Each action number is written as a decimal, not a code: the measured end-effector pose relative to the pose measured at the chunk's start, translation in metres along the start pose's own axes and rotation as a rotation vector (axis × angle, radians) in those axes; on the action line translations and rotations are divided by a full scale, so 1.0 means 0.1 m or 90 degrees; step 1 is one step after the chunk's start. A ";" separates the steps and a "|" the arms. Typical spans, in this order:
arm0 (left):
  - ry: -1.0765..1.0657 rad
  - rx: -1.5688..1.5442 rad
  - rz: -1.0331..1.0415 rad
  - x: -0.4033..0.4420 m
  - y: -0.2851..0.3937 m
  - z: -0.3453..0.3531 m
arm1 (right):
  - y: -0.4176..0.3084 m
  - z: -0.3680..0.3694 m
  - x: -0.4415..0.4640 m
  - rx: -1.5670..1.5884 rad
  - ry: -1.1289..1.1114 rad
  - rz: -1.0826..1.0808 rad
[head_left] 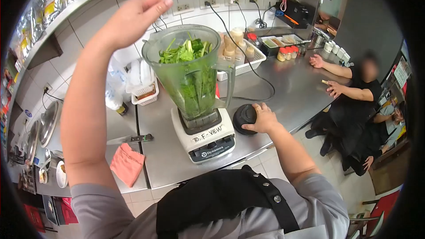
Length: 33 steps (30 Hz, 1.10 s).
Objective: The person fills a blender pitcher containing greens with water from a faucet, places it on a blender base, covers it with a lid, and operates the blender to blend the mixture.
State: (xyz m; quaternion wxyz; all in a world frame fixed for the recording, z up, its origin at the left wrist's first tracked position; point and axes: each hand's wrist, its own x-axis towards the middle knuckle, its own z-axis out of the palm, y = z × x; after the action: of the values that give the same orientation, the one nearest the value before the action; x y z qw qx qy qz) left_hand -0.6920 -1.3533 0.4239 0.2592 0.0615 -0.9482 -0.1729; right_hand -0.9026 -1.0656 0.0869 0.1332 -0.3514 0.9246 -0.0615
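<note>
A large blender jar (166, 79) stands on its white blender base (206, 135), packed with green leaves (190, 51) that rise to the rim. Raised beside and above the jar's left side, my left hand (135, 20) has its fingers stretched out and holds nothing I can see. My right hand (265, 118) rests on the round black blender lid (245, 117), thumb and fingers around its right side. The lid lies on the steel counter, just right of the base.
A knife (139, 138) and a pink cloth (127, 164) lie left of the blender. Behind it are a white basket (252, 65) of bottles and a black cord (254, 68). Red-lidded jars (287, 53) stand farther right. A person in black (354, 93) sits at the counter's right side.
</note>
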 end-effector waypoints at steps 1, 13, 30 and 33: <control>-0.011 -0.008 0.005 0.02 -0.02 0.04 | -0.06 0.01 0.02 0.017 0.018 -0.009; -0.110 0.050 0.021 -0.13 0.20 0.13 | 0.35 -0.28 0.18 0.362 0.268 -0.132; -0.052 -0.308 -0.075 -0.14 -0.12 0.08 | -1.91 -2.98 -0.59 0.199 0.249 -0.623; -0.036 -0.349 -0.088 -0.25 -0.12 0.08 | -2.04 -2.94 -0.52 0.190 0.254 -0.619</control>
State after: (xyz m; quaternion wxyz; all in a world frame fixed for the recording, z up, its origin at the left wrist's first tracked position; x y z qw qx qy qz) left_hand -0.6744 -1.3568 0.4020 0.2269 0.0487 -0.8665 -0.4419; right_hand -0.8207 -1.1773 0.4208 -0.0405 -0.6971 0.6443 -0.3119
